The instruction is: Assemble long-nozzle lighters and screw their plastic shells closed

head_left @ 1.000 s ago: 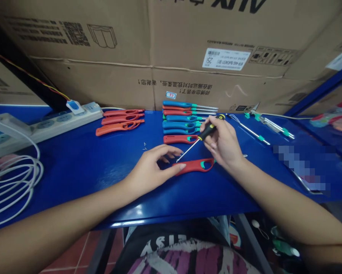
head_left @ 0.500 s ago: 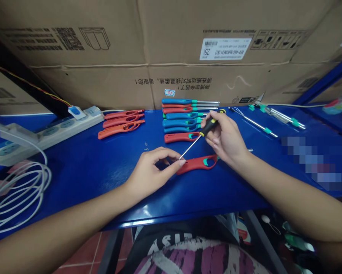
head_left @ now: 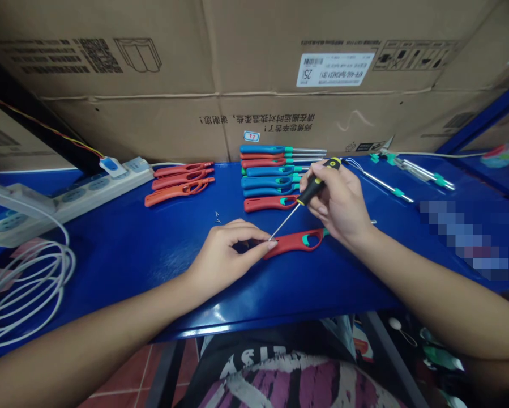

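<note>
Here, right hand (head_left: 339, 201) grips screwdriver (head_left: 310, 195); lighter (head_left: 291, 243) beneath

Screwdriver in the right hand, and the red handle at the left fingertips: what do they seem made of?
Screwdriver shaft: probably metal, judging by its thin, silvery shine. Screwdriver grip: plastic or rubber, dull black with yellow patches; hard to tell which. Red handle: likely moulded plastic, smooth and satin, with even colour and rounded edges.

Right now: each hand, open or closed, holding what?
Left hand: half-closed at the left end of the red handle; whether it grips anything can't be told.
Right hand: closed, holding the screwdriver.
</note>
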Demonstrator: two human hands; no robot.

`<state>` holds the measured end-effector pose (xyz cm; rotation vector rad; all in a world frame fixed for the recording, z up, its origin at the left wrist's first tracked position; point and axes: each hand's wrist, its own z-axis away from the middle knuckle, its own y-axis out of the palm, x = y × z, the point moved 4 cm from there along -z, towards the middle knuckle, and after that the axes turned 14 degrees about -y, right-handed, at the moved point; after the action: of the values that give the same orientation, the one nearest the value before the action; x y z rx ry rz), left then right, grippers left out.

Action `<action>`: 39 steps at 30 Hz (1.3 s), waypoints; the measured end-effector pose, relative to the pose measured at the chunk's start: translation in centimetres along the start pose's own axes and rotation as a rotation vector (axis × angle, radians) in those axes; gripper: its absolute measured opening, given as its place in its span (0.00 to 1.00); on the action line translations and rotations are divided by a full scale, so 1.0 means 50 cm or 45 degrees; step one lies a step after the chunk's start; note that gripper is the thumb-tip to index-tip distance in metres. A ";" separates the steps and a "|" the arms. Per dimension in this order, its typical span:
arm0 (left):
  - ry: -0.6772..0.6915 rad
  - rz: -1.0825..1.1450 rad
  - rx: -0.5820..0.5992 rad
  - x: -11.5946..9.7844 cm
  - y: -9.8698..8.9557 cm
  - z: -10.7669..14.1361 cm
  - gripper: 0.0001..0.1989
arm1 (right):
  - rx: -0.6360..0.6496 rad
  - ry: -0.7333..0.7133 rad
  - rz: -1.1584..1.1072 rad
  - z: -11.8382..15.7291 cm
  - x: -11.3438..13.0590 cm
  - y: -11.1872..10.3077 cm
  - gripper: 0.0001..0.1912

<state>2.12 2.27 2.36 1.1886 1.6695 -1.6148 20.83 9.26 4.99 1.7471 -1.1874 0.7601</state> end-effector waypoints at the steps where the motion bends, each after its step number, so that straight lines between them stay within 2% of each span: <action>1: 0.007 -0.017 0.010 -0.001 0.001 0.001 0.03 | 0.018 -0.031 0.015 0.001 0.004 0.001 0.14; 7: 0.007 -0.052 0.040 -0.002 0.003 0.002 0.03 | 0.191 -0.195 0.108 0.012 0.024 0.010 0.13; 13: 0.008 -0.037 0.029 -0.001 0.003 0.002 0.03 | 0.099 -0.249 0.128 0.017 0.039 0.010 0.14; 33: 0.013 -0.055 0.039 0.002 0.005 0.004 0.02 | 0.105 -0.235 0.140 0.022 0.039 0.009 0.14; 39: 0.014 -0.050 0.042 0.004 0.006 0.005 0.02 | 0.158 -0.266 0.156 0.025 0.041 0.013 0.12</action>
<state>2.21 2.02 2.00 1.1898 1.6895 -1.6681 20.99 7.21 6.37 1.9064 -1.4241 0.7503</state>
